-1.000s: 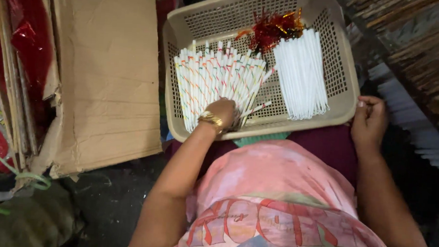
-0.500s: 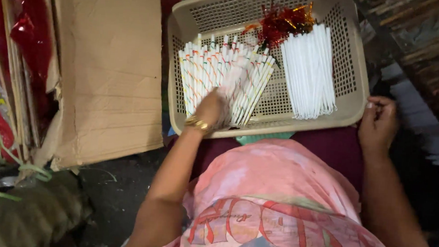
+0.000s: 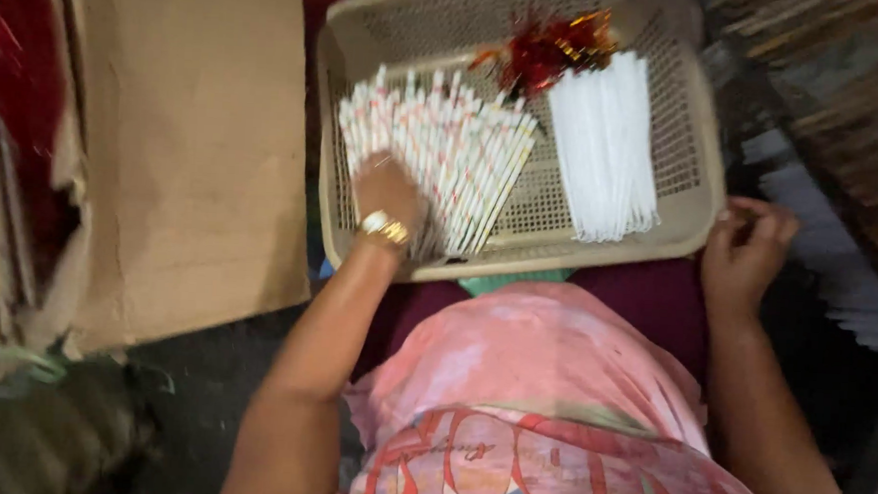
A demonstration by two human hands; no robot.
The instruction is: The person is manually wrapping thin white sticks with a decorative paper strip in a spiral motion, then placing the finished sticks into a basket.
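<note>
A beige mesh basket (image 3: 695, 205) rests on my lap. In it lie a fan of white sticks with red and green marks (image 3: 459, 143), a bundle of plain white sticks (image 3: 604, 150) and a tuft of red and gold tinsel (image 3: 550, 47). My left hand (image 3: 387, 189), with a gold watch on the wrist, lies palm down on the near left end of the marked sticks. Whether its fingers grip any I cannot see. My right hand (image 3: 749, 248) is curled at the basket's right front corner, fingers closed; a tiny thing may be pinched there.
A large flattened cardboard box (image 3: 184, 143) leans at the left, with red foil sheets (image 3: 12, 84) behind it. Bundles of dark bamboo sticks (image 3: 847, 108) lie at the right. Dark floor (image 3: 191, 384) shows below the box.
My left hand has slid from the middle of the marked sticks to their near left end. The right hand stays at the basket's corner.
</note>
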